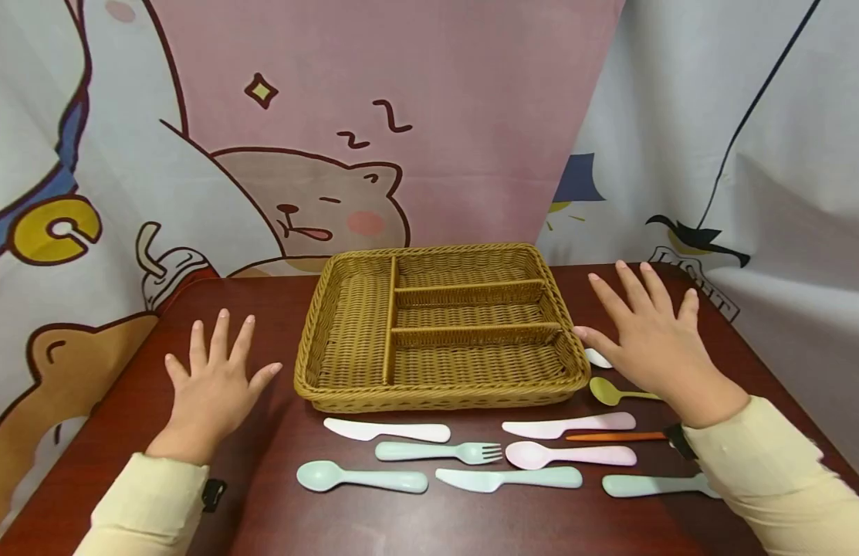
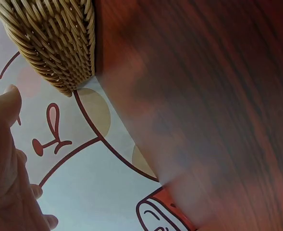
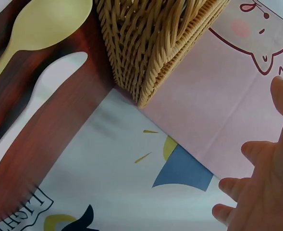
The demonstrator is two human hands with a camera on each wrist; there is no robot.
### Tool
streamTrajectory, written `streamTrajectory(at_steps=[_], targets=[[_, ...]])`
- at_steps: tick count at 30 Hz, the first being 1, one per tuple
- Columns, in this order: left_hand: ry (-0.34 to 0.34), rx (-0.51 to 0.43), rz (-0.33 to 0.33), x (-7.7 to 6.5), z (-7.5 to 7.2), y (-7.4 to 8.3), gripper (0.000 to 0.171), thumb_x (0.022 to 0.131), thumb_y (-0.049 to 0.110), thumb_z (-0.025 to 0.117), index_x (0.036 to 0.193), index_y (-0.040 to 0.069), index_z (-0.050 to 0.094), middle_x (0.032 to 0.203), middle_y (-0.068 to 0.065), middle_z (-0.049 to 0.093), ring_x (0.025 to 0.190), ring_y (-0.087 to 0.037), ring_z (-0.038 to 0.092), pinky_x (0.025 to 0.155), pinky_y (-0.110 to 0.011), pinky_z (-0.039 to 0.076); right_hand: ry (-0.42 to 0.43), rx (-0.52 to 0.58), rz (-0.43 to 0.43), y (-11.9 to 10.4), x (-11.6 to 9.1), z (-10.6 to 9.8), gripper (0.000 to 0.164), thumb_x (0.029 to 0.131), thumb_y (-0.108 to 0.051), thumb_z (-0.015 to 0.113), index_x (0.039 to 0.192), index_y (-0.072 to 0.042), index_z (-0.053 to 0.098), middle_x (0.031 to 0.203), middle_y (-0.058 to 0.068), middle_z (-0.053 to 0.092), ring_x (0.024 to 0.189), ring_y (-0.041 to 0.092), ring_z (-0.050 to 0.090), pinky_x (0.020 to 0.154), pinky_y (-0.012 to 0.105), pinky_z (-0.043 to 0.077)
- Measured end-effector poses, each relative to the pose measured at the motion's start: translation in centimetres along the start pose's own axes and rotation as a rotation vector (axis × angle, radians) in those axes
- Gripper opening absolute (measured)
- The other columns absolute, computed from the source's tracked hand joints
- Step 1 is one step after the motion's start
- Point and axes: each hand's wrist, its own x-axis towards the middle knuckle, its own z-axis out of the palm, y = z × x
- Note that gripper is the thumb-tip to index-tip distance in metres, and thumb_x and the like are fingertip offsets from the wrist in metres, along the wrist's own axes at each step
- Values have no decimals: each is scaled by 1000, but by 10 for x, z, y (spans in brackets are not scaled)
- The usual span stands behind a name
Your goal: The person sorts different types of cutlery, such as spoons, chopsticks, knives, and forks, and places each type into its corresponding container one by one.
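My left hand point(image 1: 214, 386) hovers over the table left of the wicker basket point(image 1: 443, 394), fingers spread and nothing in them. On the other side my right hand point(image 1: 651, 340) is likewise spread and holds nothing, its thumb close to the basket's right rim. Dividers split the basket into one tall compartment at left and three wide ones at right, all without contents. Under the right hand lie a yellow spoon point(image 1: 606, 391) and a white knife point(image 3: 40, 91), partly hidden in the head view. In the left wrist view only the basket's corner point(image 2: 59, 43) shows beside the thumb.
In front of the basket lie a white knife point(image 1: 387, 430), green fork point(image 1: 439, 452), green spoon point(image 1: 363, 477), green knife point(image 1: 508, 478), pink knife point(image 1: 568, 425) and pink spoon point(image 1: 571, 455). An orange handle point(image 1: 617, 436) and green handle point(image 1: 651, 485) run under the right arm. A printed curtain point(image 1: 471, 116) hangs behind.
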Motion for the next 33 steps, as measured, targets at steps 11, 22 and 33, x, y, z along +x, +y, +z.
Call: streamTrajectory(at_steps=[11, 22, 33], targets=[[9, 2, 7, 1, -3, 1, 80, 96, 53, 49, 156, 12, 15, 158, -26, 3, 142, -51, -7, 97, -81, 0, 27, 9, -54, -10, 2, 3, 80, 94, -60, 49, 156, -18, 20, 158, 22, 13, 146, 41, -2, 101, 77, -4], [-2, -17, 15, 3, -8, 8, 79, 97, 53, 46, 156, 13, 12, 159, -25, 1, 142, -51, -8, 97, -80, -1, 40, 57, -96, -30, 2, 2, 80, 93, -56, 54, 155, -17, 23, 159, 19, 16, 146, 40, 2, 103, 75, 4], [14, -76, 44, 9, -3, 14, 77, 98, 53, 44, 156, 12, 14, 159, -24, 4, 143, -49, -3, 99, -79, 4, 40, 120, -181, -53, 4, 10, 79, 91, -54, 58, 154, -17, 27, 158, 16, 20, 146, 39, 7, 104, 73, 13]])
